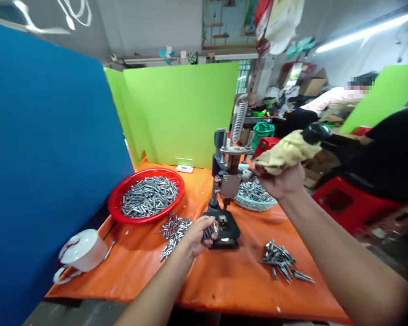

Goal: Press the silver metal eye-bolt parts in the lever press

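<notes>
Left hand (197, 236), closed on small metal pins (210, 232) at 9 o'clock of press (226, 192) base; right hand (279, 181), gripping rag-wrapped lever (287, 151) at 2 o'clock; pins probably light, stiff, slippery, best pinched mid-shank; loose piles (173, 228) on orange counter (224, 278).

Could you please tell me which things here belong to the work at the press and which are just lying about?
In use: press; cloth-wrapped lever in the right hand; metal parts in the left hand; loose pile beside it; red bowl; basket; far pile at right.
Lying about: white cup; small white box.
</notes>
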Action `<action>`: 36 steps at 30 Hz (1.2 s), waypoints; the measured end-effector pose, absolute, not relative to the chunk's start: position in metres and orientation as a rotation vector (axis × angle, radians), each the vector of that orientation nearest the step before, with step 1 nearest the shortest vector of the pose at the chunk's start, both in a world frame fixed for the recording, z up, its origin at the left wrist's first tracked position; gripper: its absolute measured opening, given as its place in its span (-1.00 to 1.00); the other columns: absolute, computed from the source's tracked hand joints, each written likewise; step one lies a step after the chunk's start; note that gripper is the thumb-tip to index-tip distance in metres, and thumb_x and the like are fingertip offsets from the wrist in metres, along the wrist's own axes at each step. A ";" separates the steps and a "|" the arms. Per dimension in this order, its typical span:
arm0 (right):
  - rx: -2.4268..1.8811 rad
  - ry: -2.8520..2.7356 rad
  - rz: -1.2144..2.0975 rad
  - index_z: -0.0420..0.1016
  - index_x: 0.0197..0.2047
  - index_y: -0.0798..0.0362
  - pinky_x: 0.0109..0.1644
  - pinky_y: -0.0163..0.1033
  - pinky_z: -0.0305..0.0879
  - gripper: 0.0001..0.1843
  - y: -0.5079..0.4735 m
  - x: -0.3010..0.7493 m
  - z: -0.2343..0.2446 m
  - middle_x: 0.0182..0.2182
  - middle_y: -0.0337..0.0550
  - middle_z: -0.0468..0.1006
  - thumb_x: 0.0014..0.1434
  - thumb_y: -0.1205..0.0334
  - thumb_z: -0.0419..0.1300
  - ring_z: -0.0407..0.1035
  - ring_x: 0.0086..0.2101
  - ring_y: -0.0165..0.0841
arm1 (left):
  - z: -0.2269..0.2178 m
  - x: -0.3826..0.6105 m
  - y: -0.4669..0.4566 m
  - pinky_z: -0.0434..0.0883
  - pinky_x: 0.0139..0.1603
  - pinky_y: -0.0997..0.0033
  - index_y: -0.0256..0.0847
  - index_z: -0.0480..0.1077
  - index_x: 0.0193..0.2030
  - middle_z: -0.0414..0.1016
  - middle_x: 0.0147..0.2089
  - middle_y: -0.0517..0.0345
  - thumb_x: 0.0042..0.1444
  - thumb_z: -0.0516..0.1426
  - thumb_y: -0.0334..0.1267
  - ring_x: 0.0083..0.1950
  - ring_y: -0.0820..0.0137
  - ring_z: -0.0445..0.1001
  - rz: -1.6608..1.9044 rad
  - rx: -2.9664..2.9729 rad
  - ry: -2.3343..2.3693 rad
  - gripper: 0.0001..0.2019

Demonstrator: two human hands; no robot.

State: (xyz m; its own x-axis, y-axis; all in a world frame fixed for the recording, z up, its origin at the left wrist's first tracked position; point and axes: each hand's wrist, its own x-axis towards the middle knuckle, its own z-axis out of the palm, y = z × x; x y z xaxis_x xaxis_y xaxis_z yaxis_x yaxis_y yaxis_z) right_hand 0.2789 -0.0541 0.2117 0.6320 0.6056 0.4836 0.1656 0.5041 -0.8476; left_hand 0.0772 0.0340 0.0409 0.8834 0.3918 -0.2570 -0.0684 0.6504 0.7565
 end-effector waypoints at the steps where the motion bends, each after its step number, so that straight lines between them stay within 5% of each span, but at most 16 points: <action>1: -0.949 -0.841 0.344 0.10 -0.55 0.04 -0.59 -0.32 0.17 -0.39 -0.043 0.276 0.211 -0.69 -0.30 0.10 0.01 -0.39 -0.09 0.04 -0.68 -0.50 | 0.044 0.070 0.035 -0.14 -0.72 0.67 -0.27 0.27 -0.35 0.31 -0.54 0.26 -0.15 0.26 -0.14 -0.63 0.60 0.24 0.287 0.857 0.434 -0.68; 8: -0.877 -0.726 0.359 0.24 -0.47 0.08 -0.64 -0.39 0.09 -0.34 -0.014 0.275 0.194 -0.63 -0.35 0.14 -0.08 -0.45 0.09 -0.05 -0.69 -0.61 | 0.088 0.025 0.104 0.11 -0.63 0.57 -0.25 0.32 -0.17 0.34 -0.55 0.27 -0.08 0.13 -0.23 -0.63 0.54 0.23 0.736 1.434 0.781 -0.70; 11: -0.901 -0.752 0.358 0.22 -0.48 0.08 -0.65 -0.41 0.06 -0.35 -0.014 0.280 0.190 -0.69 -0.39 0.05 -0.04 -0.43 0.07 -0.05 -0.70 -0.60 | 0.115 0.009 0.146 0.36 -0.29 0.39 -0.28 0.34 -0.12 0.47 -0.23 0.02 -0.05 0.16 -0.20 -0.27 0.34 0.44 0.986 1.984 1.062 -0.66; 13: -0.925 -0.768 0.338 0.19 -0.47 0.06 -0.67 -0.43 0.00 -0.36 -0.017 0.280 0.190 -0.70 -0.40 0.03 -0.04 -0.43 0.07 -0.07 -0.71 -0.60 | 0.124 0.005 0.156 0.34 -0.01 0.21 -0.30 0.29 0.02 0.40 0.02 -0.17 -0.07 0.22 -0.09 0.04 0.14 0.38 0.988 2.339 1.251 -0.48; 15: -0.956 -0.799 0.335 0.17 -0.45 0.05 -0.68 -0.44 -0.07 -0.34 -0.023 0.276 0.192 -0.69 -0.40 0.03 -0.07 -0.47 0.05 -0.10 -0.70 -0.61 | 0.121 0.005 0.148 0.27 0.10 0.07 -0.29 0.24 0.09 0.35 0.09 -0.21 0.01 0.16 0.01 0.13 0.03 0.31 0.964 2.605 1.289 -0.43; 21: -1.109 -0.846 0.318 0.19 -0.43 0.00 -0.55 -0.50 0.05 -0.33 -0.015 0.266 0.196 -0.67 -0.35 0.10 -0.03 -0.51 -0.13 0.01 -0.63 -0.66 | 0.036 -0.019 0.093 0.33 0.05 0.11 -0.15 0.27 0.03 0.40 0.00 -0.08 0.10 0.05 0.12 0.03 0.09 0.37 0.881 2.901 0.624 -0.53; 25: -1.065 -0.844 0.347 0.17 -0.42 0.01 -0.58 -0.48 0.01 -0.31 -0.014 0.268 0.193 -0.66 -0.38 0.08 -0.11 -0.53 -0.05 -0.03 -0.64 -0.65 | -0.006 -0.042 0.058 0.36 -0.01 0.15 -0.14 0.34 -0.10 0.42 -0.06 -0.04 0.09 0.09 0.08 -0.03 0.12 0.39 0.768 2.890 0.683 -0.63; 30: -0.962 -0.868 0.282 0.20 -0.37 0.03 -0.62 -0.43 -0.05 -0.38 -0.016 0.280 0.185 -0.65 -0.41 0.04 -0.08 -0.41 0.12 -0.07 -0.67 -0.62 | -0.001 -0.049 0.042 0.35 -0.12 0.27 -0.16 0.39 -0.28 0.42 -0.22 0.06 0.17 0.05 -0.15 -0.12 0.22 0.39 0.403 2.855 0.856 -0.83; 36: -0.976 -0.877 0.224 0.20 -0.40 0.03 -0.61 -0.43 -0.04 -0.46 -0.014 0.278 0.184 -0.65 -0.39 0.01 0.03 -0.34 0.10 -0.05 -0.68 -0.61 | 0.016 -0.033 0.054 0.30 -0.10 0.26 -0.19 0.39 -0.29 0.41 -0.24 0.02 0.19 0.03 -0.24 -0.13 0.23 0.35 0.451 2.889 0.887 -0.85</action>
